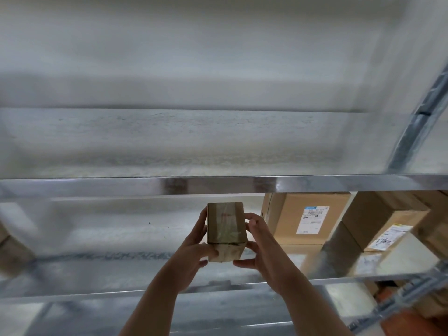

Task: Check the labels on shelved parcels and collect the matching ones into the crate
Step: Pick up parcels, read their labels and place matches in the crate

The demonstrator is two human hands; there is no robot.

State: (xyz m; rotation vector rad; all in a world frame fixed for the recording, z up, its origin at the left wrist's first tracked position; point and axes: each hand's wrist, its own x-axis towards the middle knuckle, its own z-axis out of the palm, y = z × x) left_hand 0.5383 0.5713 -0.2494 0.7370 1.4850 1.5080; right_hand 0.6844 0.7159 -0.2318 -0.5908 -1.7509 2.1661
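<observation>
Two hands [194, 248] [263, 248] around small taped parcel [226, 229]

Brown taped parcel [226, 229] — silver-grey shelf [218, 184] — white-labelled tan boxes [308, 217]

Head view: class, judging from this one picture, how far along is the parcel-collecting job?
Done: nothing collected shows; no crate is plainly visible. In hand: the left hand and right hand grip a small taped parcel. Left: crating it if it matches; labelled boxes sit shelved at right.
</observation>
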